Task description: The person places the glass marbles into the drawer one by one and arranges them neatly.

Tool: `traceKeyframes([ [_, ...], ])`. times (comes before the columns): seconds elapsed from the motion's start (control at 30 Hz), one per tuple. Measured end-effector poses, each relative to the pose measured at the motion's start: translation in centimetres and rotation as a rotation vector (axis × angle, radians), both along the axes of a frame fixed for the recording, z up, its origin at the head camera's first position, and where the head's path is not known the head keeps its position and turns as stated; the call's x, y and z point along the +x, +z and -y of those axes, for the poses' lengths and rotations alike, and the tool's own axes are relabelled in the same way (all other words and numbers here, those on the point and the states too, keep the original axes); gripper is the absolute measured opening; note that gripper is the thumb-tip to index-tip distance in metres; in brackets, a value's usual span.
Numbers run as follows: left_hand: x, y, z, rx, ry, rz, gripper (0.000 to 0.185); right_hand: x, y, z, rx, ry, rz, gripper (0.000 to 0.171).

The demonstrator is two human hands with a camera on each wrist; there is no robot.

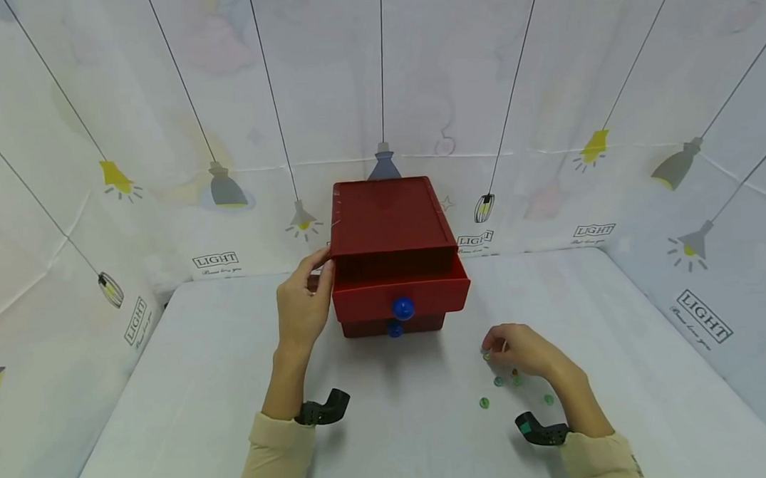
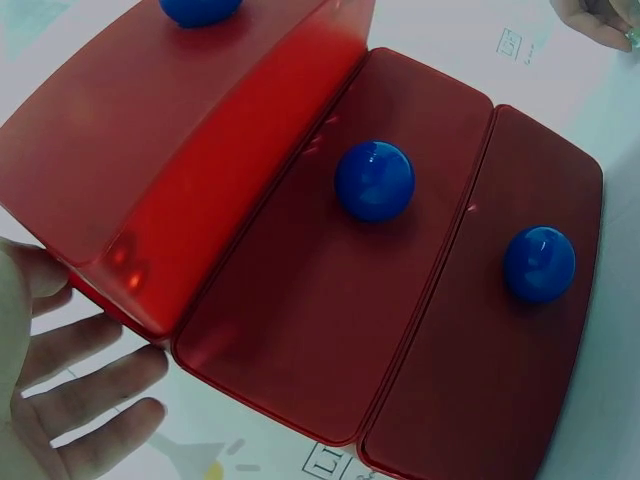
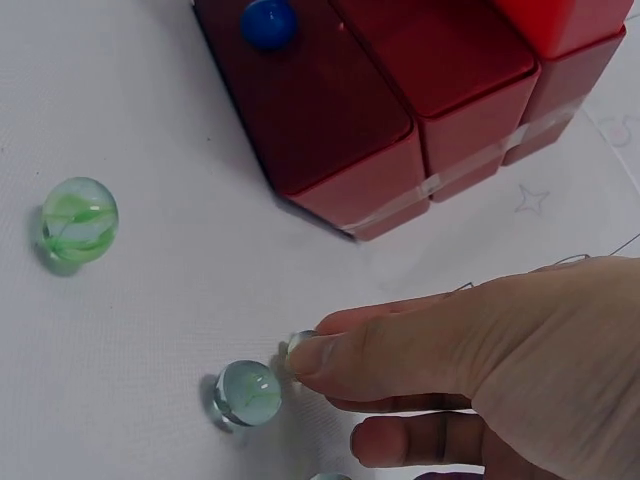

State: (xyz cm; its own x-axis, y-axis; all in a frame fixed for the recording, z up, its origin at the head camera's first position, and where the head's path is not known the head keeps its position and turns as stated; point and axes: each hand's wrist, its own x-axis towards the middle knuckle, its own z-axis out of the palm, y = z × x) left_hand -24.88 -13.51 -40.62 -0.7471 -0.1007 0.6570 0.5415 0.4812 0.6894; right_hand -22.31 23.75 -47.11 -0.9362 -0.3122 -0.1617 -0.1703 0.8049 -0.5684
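Left hand (image 1: 303, 299) rests flat, fingers straight, against the side of the red plastic 3-drawer box (image 1: 393, 256), top drawer pulled out. Right hand (image 1: 522, 348) pinches a clear glass marble (image 3: 297, 345), its grip clamped on it, with more green-swirled marbles (image 3: 79, 219) on the white desk (image 1: 203, 382).

A white cloth (image 1: 189, 361) covered the table from edge to edge, smooth and evenly lit, with only soft shadows on it. Pale sheets (image 1: 607, 79) hung as walls behind it and at both sides, printed with hanging lamps (image 1: 226, 185) in grey and yellow on thin black cords. Small framed labels (image 1: 215, 260) reading LIGHT ran along the lower part of the sheets, near where they met the table. Faint folds and creases crossed the fabric. The light was bright and diffuse, with no window in view.
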Motion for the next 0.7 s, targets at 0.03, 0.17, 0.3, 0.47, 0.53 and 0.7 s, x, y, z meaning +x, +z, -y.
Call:
traceKeyframes([
  [0.03,0.0,0.0,0.0,-0.001,0.0,0.0,0.033,0.0,-0.1,0.0,-0.001,-0.001,0.003,0.011],
  [0.17,0.0,0.0,0.0,-0.002,0.002,0.0,0.033,-0.1,-0.3,0.1,-0.003,-0.012,0.016,0.011],
  [0.3,0.0,-0.1,0.0,0.0,0.002,-0.001,0.033,-0.1,-0.4,0.0,-0.001,-0.015,0.026,0.012],
  [0.47,0.0,-0.1,-0.1,-0.005,0.009,-0.006,0.033,0.1,0.4,0.0,0.003,-0.021,0.008,0.014],
  [0.53,0.0,-0.1,-0.1,-0.006,0.011,-0.008,0.033,0.3,1.0,-0.1,0.005,-0.027,-0.017,0.015],
  [0.7,0.1,-0.1,-0.1,-0.002,0.011,0.002,0.034,0.7,2.4,-0.5,0.012,-0.039,-0.088,0.017],
])
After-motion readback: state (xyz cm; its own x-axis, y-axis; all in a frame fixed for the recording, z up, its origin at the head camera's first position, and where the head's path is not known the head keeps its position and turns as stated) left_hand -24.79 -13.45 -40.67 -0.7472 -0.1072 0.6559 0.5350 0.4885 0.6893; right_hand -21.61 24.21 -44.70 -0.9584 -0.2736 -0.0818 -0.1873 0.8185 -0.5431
